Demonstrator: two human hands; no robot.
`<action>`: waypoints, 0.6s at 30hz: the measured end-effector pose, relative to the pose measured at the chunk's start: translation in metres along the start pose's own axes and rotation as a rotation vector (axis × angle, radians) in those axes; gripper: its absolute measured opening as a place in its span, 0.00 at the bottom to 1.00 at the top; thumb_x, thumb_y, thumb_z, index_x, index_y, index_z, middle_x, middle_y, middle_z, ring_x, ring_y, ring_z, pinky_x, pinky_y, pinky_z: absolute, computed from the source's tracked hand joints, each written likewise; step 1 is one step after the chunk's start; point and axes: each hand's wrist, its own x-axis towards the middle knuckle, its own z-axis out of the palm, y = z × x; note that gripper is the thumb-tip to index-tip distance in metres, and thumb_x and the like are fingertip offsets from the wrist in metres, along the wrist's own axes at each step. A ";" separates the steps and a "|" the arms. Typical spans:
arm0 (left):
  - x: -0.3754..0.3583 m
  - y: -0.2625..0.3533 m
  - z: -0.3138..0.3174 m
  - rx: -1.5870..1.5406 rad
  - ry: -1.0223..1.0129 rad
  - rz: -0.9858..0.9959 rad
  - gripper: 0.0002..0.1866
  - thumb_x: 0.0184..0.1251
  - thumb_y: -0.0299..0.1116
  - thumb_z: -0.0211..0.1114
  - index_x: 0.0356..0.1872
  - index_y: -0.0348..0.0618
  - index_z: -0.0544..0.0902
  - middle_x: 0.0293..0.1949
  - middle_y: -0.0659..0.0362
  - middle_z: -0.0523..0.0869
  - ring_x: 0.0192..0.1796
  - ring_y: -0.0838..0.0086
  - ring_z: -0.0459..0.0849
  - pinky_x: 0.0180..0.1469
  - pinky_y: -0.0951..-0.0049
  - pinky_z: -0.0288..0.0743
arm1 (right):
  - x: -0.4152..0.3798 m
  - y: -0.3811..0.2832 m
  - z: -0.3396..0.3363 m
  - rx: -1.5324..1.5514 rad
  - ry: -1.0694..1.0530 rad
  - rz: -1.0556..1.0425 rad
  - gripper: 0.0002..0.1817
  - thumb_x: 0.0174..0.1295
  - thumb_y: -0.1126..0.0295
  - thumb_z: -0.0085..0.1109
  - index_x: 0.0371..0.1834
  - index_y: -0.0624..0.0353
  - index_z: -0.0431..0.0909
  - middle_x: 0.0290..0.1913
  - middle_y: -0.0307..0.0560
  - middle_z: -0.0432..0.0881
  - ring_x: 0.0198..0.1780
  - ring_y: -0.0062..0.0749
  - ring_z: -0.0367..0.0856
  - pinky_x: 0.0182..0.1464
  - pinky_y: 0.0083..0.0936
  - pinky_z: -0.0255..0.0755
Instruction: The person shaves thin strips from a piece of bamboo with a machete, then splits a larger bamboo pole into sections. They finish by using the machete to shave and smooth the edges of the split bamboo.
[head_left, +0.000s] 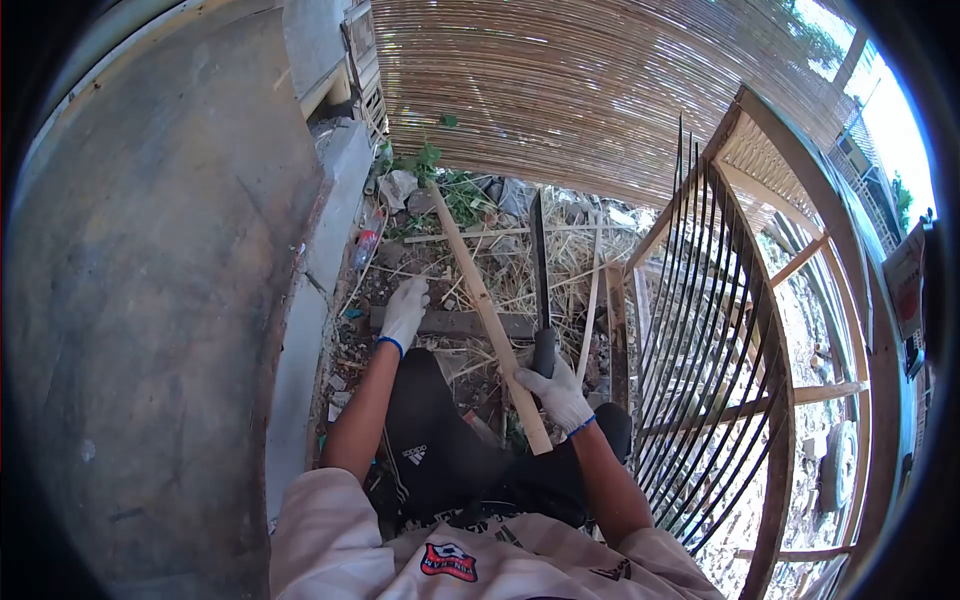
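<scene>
My right hand (562, 402), in a white glove with a blue cuff, is closed around the black handle of a machete (542, 265). Its dark blade points away from me, tip up the picture. A long flat bamboo slat (482, 300) slants past the hand, its near end over my lap; the thumb lies against its edge. To the left of the slat, my gloved left hand (404, 315) is raised off it, fingers loosely bent and slightly apart, with nothing visible in them. Beneath both hands lies a dark wooden plank (450, 323) on the ground.
A concrete wall edge (325, 240) runs along my left. On the right stands a wooden frame (785, 430) with several thin dark strips (700, 330) leaning on it. A bamboo screen (540, 90) closes the far side. Straw, stones and a plastic bottle (365, 248) litter the ground.
</scene>
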 end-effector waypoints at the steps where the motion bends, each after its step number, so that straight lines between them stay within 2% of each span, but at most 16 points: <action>1: -0.022 -0.003 0.004 -0.077 0.022 -0.019 0.31 0.80 0.56 0.58 0.70 0.41 0.77 0.62 0.53 0.85 0.58 0.67 0.85 0.61 0.64 0.77 | -0.001 0.000 0.002 0.000 -0.003 0.011 0.21 0.65 0.65 0.74 0.53 0.62 0.75 0.43 0.42 0.81 0.45 0.26 0.80 0.48 0.29 0.78; 2: -0.038 -0.005 0.009 -0.155 0.045 -0.036 0.28 0.81 0.53 0.58 0.66 0.38 0.80 0.57 0.55 0.87 0.54 0.69 0.86 0.55 0.68 0.79 | -0.002 -0.003 0.005 -0.009 0.018 0.029 0.20 0.65 0.65 0.74 0.52 0.62 0.75 0.43 0.42 0.81 0.44 0.26 0.80 0.49 0.29 0.77; 7: -0.095 0.001 0.041 -0.232 -0.121 -0.152 0.28 0.82 0.51 0.58 0.69 0.39 0.78 0.60 0.52 0.86 0.58 0.64 0.87 0.58 0.64 0.81 | -0.009 -0.002 0.018 -0.032 0.033 0.080 0.19 0.66 0.65 0.73 0.52 0.62 0.76 0.42 0.41 0.82 0.43 0.25 0.80 0.49 0.28 0.77; 9: -0.111 -0.001 0.055 -0.222 -0.165 -0.153 0.28 0.83 0.50 0.57 0.69 0.38 0.77 0.60 0.51 0.86 0.59 0.62 0.87 0.60 0.62 0.82 | -0.012 0.001 0.028 0.207 0.062 0.094 0.16 0.67 0.66 0.72 0.51 0.60 0.77 0.41 0.40 0.82 0.43 0.24 0.81 0.48 0.28 0.78; 11: -0.132 -0.015 0.064 0.055 -0.075 0.191 0.30 0.82 0.41 0.60 0.76 0.35 0.69 0.69 0.47 0.78 0.67 0.59 0.81 0.69 0.62 0.77 | -0.017 -0.006 0.039 0.319 0.074 0.133 0.16 0.68 0.66 0.71 0.51 0.60 0.77 0.41 0.40 0.82 0.42 0.27 0.83 0.46 0.29 0.80; 12: -0.144 -0.023 0.068 0.057 -0.073 0.194 0.30 0.82 0.41 0.60 0.76 0.35 0.69 0.69 0.47 0.78 0.67 0.59 0.81 0.69 0.62 0.77 | -0.020 -0.012 0.044 0.430 0.085 0.174 0.15 0.69 0.66 0.70 0.51 0.59 0.77 0.42 0.41 0.82 0.41 0.29 0.84 0.45 0.30 0.82; 14: -0.162 -0.035 0.068 0.221 0.123 0.541 0.37 0.76 0.36 0.66 0.80 0.35 0.61 0.72 0.39 0.72 0.72 0.49 0.76 0.72 0.56 0.74 | -0.026 -0.029 0.059 0.543 0.088 0.196 0.15 0.69 0.67 0.69 0.52 0.59 0.76 0.42 0.42 0.82 0.40 0.32 0.85 0.44 0.32 0.84; 15: -0.167 -0.029 0.067 0.231 0.122 0.544 0.37 0.76 0.36 0.66 0.80 0.35 0.61 0.72 0.39 0.72 0.72 0.49 0.76 0.72 0.56 0.74 | -0.027 -0.037 0.065 0.649 0.089 0.221 0.14 0.70 0.68 0.68 0.53 0.59 0.75 0.41 0.43 0.83 0.40 0.34 0.86 0.42 0.35 0.85; 17: -0.181 -0.012 0.062 0.474 0.229 0.625 0.45 0.70 0.33 0.72 0.82 0.36 0.56 0.76 0.38 0.65 0.77 0.44 0.68 0.77 0.54 0.67 | -0.027 -0.045 0.072 0.667 0.023 0.209 0.14 0.71 0.69 0.67 0.53 0.58 0.73 0.42 0.45 0.83 0.38 0.36 0.86 0.41 0.37 0.86; 18: -0.181 -0.004 0.056 0.502 0.294 0.743 0.44 0.68 0.34 0.74 0.80 0.34 0.60 0.74 0.38 0.69 0.77 0.42 0.67 0.79 0.50 0.63 | -0.026 -0.048 0.078 0.685 0.003 0.164 0.14 0.71 0.69 0.67 0.53 0.58 0.73 0.42 0.44 0.83 0.38 0.36 0.86 0.41 0.37 0.86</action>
